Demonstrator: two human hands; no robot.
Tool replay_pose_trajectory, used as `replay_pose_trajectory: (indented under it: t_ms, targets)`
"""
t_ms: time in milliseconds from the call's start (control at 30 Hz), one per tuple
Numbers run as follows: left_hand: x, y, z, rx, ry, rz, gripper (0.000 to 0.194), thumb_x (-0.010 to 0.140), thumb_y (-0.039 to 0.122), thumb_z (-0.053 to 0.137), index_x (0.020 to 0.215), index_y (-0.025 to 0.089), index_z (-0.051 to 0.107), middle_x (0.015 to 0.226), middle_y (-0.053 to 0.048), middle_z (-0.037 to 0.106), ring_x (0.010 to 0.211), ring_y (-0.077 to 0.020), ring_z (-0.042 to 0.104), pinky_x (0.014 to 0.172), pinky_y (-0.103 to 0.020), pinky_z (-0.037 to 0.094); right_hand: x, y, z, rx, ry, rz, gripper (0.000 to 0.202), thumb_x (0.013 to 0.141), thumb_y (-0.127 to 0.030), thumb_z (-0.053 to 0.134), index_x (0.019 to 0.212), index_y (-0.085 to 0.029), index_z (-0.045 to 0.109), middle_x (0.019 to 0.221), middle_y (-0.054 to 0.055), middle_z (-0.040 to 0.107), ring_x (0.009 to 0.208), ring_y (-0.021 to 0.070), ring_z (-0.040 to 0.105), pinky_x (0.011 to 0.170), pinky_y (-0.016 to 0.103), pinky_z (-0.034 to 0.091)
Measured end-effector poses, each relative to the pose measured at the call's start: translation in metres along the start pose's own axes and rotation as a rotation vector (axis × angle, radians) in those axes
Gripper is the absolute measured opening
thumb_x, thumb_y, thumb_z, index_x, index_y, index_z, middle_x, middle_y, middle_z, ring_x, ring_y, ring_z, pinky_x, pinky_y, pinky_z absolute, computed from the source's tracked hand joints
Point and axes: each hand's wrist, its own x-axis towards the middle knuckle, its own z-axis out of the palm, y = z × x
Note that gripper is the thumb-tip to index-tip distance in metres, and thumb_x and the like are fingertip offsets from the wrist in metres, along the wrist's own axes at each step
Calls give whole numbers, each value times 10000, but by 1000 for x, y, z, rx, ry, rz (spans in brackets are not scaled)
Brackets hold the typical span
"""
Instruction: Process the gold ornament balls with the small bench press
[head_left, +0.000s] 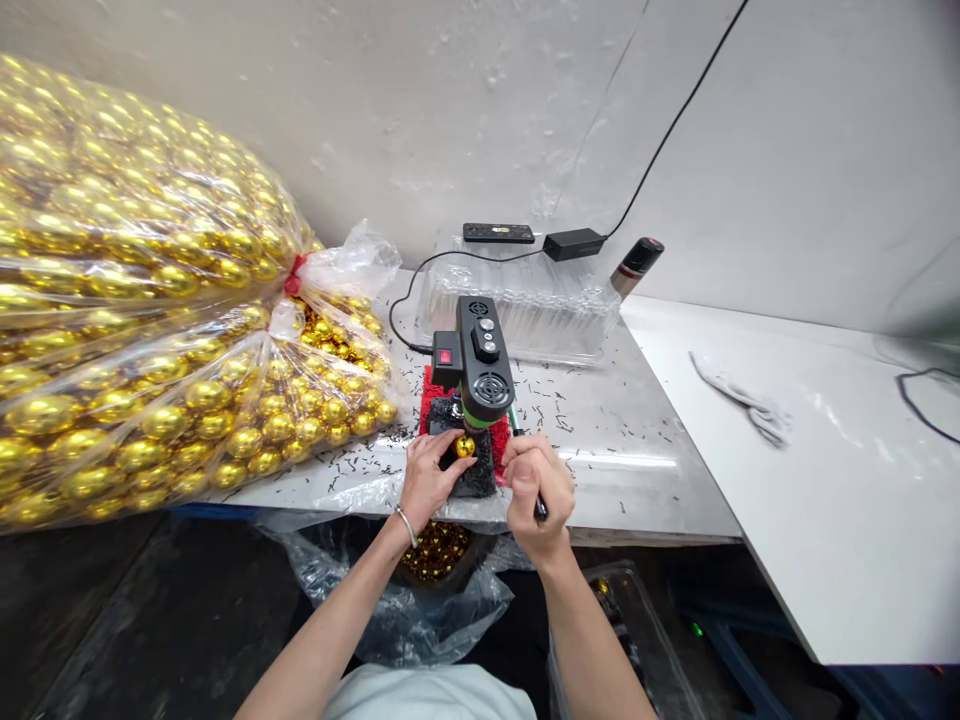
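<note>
A small shiny gold ball ornament (465, 446) is pinched between the thumb and fingers of my left hand (429, 472), just under the front end of a black bench device (486, 355). The device has round vents, buttons and a red switch. My right hand (537, 490) is wrapped round the dark grip of a lever handle (540, 508), whose green rod runs up toward the device. Beneath the ball lies a black mat (475, 482) on a red mat (435, 398). Whether the ball touches the device cannot be made out.
Big clear bags of gold balls (112, 300) fill the left. Behind stand clear plastic trays (517, 305), a power adapter (574, 244) and a spray can (636, 266). Black scraps litter the metal tabletop (600, 490). A plastic-lined bin (390, 610) of gold balls sits below the edge. A glove (739, 398) lies right.
</note>
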Motion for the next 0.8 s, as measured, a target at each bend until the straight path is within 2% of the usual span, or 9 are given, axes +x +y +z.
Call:
replay_pose_trajectory:
  t_ms: [200, 367, 433, 533, 667, 800]
  targets:
    - [0, -2, 2, 3, -6, -7, 320, 792, 345, 684, 1090, 229, 671, 1047, -66, 718, 961, -231, 622, 955, -421, 399, -33, 27, 18, -40, 75, -88, 263, 941, -202, 311, 711, -205, 439, 685, 15, 504, 615, 125, 503, 603, 303, 450]
    - [1, -1, 1, -2, -21, -17, 316, 785, 345, 690, 1079, 229, 674, 1047, -66, 718, 964, -233, 621, 968, -423, 388, -42, 38, 29, -62, 158, -93, 305, 961, -263, 274, 702, -215, 428, 679, -3, 514, 595, 118, 538, 653, 337, 479]
    - [1, -1, 1, -11, -24, -15, 318, 784, 346, 691, 1078, 227, 673, 1047, -66, 718, 965, -232, 621, 971, -422, 385, -44, 40, 30, -55, 166, -85, 302, 960, -256, 273, 701, -215, 424, 682, -4, 510, 608, 120, 550, 677, 345, 490]
    - [1, -3, 1, -20, -29, -14, 310, 788, 346, 686, 1074, 226, 670, 1042, -64, 719, 962, -229, 622, 981, -427, 377, -45, 41, 30, -38, 110, -119, 277, 950, -235, 298, 706, -214, 427, 693, 3, 507, 642, 124, 564, 666, 325, 492]
    - [4, -5, 4, -30, -21, -9, 308, 769, 332, 705, 1056, 223, 675, 1023, -65, 723, 953, -229, 628, 994, -451, 373, -35, 32, 24, -26, 92, -135, 269, 939, -192, 308, 696, -209, 423, 694, 9, 499, 639, 121, 543, 624, 298, 467]
    - [6, -3, 3, -57, 43, -18, 307, 743, 332, 731, 1026, 224, 681, 953, -51, 726, 910, -224, 642, 971, -455, 415, -1, 8, 12, 0, 151, 24, 274, 915, -124, 355, 660, -201, 419, 647, -8, 482, 605, 104, 499, 551, 252, 392]
